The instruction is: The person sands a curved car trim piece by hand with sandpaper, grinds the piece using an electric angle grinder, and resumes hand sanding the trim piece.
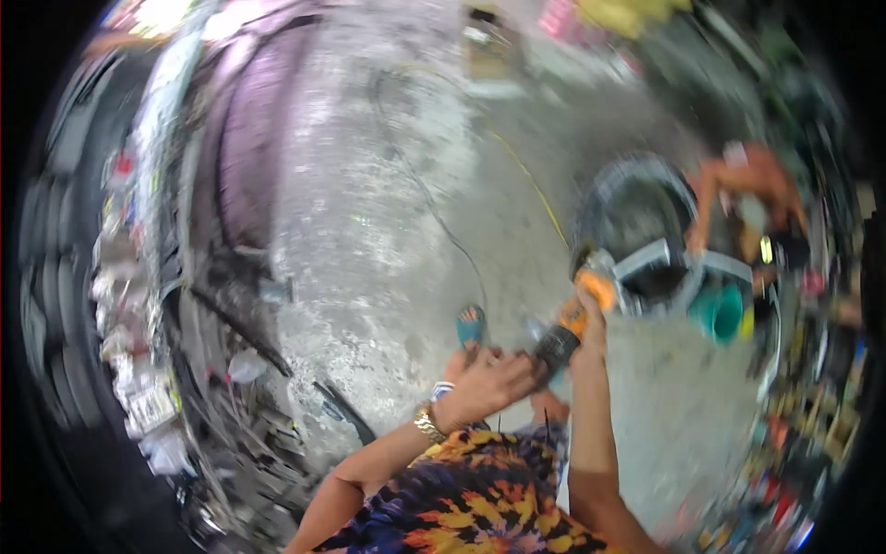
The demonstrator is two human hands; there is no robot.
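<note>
An orange and black power tool (559,340) is held out in front of my body, blurred by motion. My right hand (591,319) is wrapped round its orange front part. At the tool's dark rear end is my left hand (494,383), its fingers bent against the body; a gold watch is on that wrist. A round metallic part sits at the tool's far end, close to a large tire (637,226) on the floor.
A crouching person (752,189) reaches toward the tire from the right. Beside it stands a green bucket (717,314). A yellow cord (531,177) and a dark cord (429,198) cross the floor. Clutter lines both sides; metal bars (240,328) lie at the left.
</note>
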